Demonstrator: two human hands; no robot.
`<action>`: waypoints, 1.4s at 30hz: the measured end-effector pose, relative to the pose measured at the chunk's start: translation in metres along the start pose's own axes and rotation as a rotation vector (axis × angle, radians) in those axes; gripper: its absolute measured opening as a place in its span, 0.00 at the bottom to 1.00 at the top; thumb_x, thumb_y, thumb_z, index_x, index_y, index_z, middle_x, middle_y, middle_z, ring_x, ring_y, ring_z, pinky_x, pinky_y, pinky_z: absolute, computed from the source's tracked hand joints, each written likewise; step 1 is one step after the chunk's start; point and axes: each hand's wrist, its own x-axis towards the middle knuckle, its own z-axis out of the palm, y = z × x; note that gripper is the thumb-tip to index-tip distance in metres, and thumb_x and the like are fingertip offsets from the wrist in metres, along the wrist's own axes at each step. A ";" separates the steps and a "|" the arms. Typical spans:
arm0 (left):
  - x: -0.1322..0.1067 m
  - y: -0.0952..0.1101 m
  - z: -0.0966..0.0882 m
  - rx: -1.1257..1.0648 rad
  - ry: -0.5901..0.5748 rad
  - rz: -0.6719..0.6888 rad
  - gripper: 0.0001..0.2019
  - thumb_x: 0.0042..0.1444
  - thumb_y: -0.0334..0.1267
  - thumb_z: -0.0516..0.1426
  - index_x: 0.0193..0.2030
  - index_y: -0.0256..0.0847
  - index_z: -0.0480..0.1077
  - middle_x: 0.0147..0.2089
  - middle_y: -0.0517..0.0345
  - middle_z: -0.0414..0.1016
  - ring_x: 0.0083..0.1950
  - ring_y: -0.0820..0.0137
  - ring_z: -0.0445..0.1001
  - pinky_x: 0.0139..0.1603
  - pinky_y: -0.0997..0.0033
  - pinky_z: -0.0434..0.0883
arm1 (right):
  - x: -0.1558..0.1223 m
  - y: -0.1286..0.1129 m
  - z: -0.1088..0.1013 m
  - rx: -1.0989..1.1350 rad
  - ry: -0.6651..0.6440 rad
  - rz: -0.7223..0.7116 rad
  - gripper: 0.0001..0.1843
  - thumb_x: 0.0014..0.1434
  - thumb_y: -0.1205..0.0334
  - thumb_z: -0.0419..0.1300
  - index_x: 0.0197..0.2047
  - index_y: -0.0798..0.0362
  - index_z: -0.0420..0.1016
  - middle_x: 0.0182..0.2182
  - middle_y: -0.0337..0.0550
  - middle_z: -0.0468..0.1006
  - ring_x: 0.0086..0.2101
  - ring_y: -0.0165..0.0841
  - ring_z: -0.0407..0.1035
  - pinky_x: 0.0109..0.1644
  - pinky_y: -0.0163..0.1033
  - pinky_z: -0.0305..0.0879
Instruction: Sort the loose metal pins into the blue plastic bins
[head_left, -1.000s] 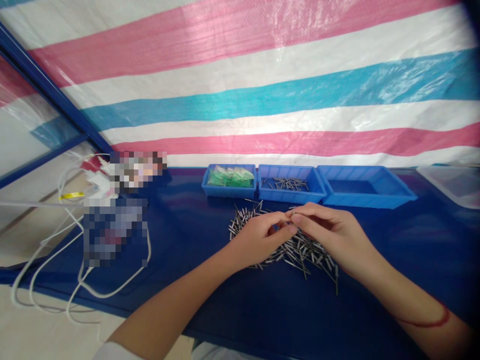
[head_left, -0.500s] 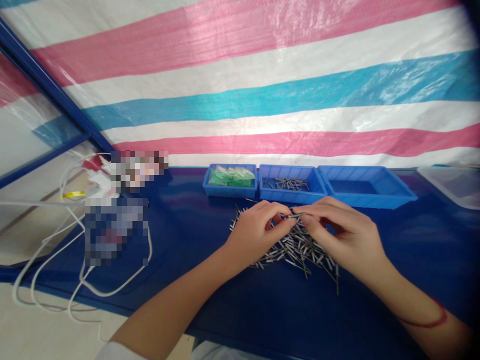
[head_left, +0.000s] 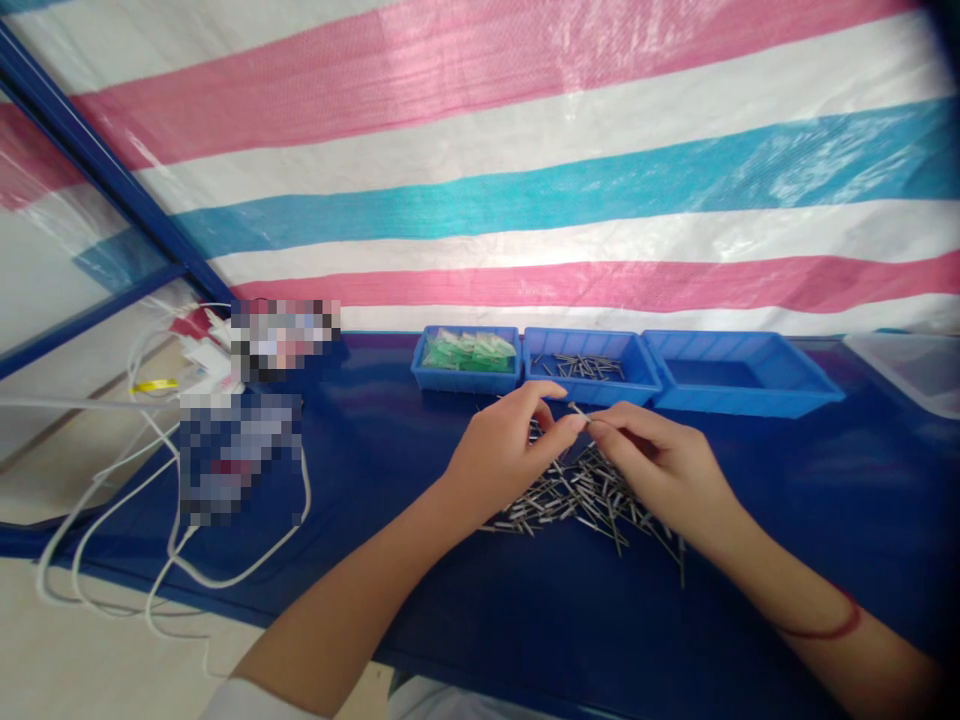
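Note:
Above the pile, my right hand [head_left: 667, 455] pinches a thin metal pin [head_left: 578, 411] between thumb and fingers; it tilts up toward the left. My left hand [head_left: 502, 440] is just to the left, with index finger lifted away from the thumb. Its thumb tip is right by the pin; whether they touch I cannot tell. Under both hands a loose pile of similar metal pins [head_left: 592, 495] lies on the blue table [head_left: 480, 610], partly covered by the hands.
Behind the pile stand three blue bins: one with green-and-clear packets [head_left: 470, 350], one with several metal pins [head_left: 589, 367], and a bare one [head_left: 742, 390]. A clear plastic container [head_left: 911, 370] is far right. White cables [head_left: 225, 580] run along the left side.
My left index finger has lifted off the pin, opening the left pinch. The pin, held in my right hand, has turned from nearly level to tilted. The view has shifted slightly.

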 end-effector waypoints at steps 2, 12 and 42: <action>0.003 -0.006 -0.002 0.030 0.006 -0.031 0.18 0.62 0.47 0.52 0.54 0.41 0.64 0.36 0.61 0.73 0.29 0.76 0.68 0.32 0.76 0.65 | 0.009 0.002 0.004 0.111 0.057 0.153 0.12 0.59 0.55 0.56 0.32 0.53 0.77 0.22 0.39 0.70 0.22 0.29 0.62 0.23 0.34 0.57; 0.013 -0.026 -0.028 0.230 0.005 -0.023 0.11 0.62 0.40 0.50 0.44 0.40 0.71 0.35 0.59 0.75 0.29 0.74 0.69 0.32 0.74 0.62 | 0.064 -0.001 -0.002 0.522 0.206 0.466 0.11 0.52 0.53 0.62 0.30 0.53 0.76 0.23 0.36 0.64 0.19 0.23 0.52 0.18 0.31 0.42; -0.003 -0.012 -0.007 0.514 -0.517 0.245 0.12 0.62 0.33 0.50 0.46 0.46 0.73 0.41 0.58 0.71 0.35 0.72 0.73 0.38 0.74 0.70 | 0.009 -0.001 0.000 0.146 -0.028 0.254 0.15 0.60 0.55 0.54 0.36 0.55 0.79 0.26 0.41 0.73 0.27 0.30 0.64 0.29 0.35 0.60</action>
